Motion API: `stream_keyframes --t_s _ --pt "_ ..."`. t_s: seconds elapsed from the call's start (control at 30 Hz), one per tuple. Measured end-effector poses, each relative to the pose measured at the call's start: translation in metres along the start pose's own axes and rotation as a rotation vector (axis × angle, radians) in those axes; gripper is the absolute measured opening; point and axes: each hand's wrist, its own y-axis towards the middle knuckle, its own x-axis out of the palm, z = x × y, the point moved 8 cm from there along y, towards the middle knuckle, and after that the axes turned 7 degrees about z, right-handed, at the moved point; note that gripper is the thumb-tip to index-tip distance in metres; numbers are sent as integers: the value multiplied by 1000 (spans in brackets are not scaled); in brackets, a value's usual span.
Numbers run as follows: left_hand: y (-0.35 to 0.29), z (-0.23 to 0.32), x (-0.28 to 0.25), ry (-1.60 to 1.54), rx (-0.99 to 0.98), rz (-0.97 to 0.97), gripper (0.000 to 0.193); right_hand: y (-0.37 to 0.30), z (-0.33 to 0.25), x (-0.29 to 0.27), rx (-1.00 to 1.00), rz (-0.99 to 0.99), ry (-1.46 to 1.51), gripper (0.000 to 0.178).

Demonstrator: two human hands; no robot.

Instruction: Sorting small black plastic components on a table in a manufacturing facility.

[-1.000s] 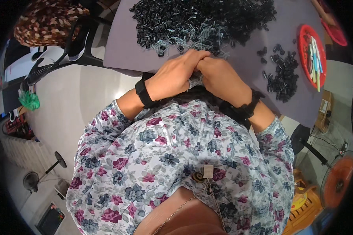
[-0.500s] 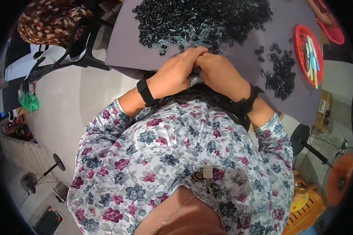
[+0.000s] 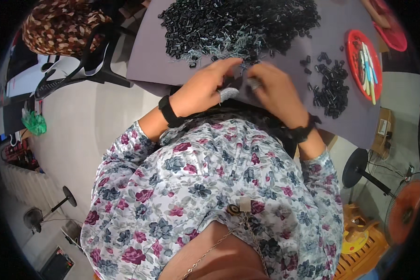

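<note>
My left hand [image 3: 199, 91] is at the table's near edge, fingers curled toward the thumb, which has a grey wrap [image 3: 228, 94] round its tip. A dark patch shows between finger and thumb; I cannot make out what is held there. My right hand [image 3: 279, 93] is a short way to the right, smeared by motion, with a grey wrap on a digit too. What it holds, if anything, is unclear. Just beyond both hands lie thin, pale grey-blue pins [image 3: 242, 42], at the near side of a big heap of small black plastic pieces [image 3: 196, 23].
A smaller group of black pieces [image 3: 331, 88] lies right on the grey-mauve table [image 3: 147, 56]. Beside it, a red tray [image 3: 353, 43] holds several slim-handled tools [image 3: 369, 70]. A black chair [image 3: 112, 74] stands at left, an orange fan [image 3: 404, 210] at lower right.
My hands were together at the table edge and have come apart. The right hand has moved right and slightly toward me; the left has shifted a little left.
</note>
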Motion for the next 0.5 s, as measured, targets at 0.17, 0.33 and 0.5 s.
stream_keyframes --t_s 0.17,0.33,0.5 --pt "9 4 -8 59 65 -38 75 -26 51 -78 122 197 -199 34" --pt "47 26 8 210 283 -98 60 -41 69 -119 204 324 -339 41" --pt "93 27 31 520 392 -143 46 -20 56 -101 117 279 -322 27"
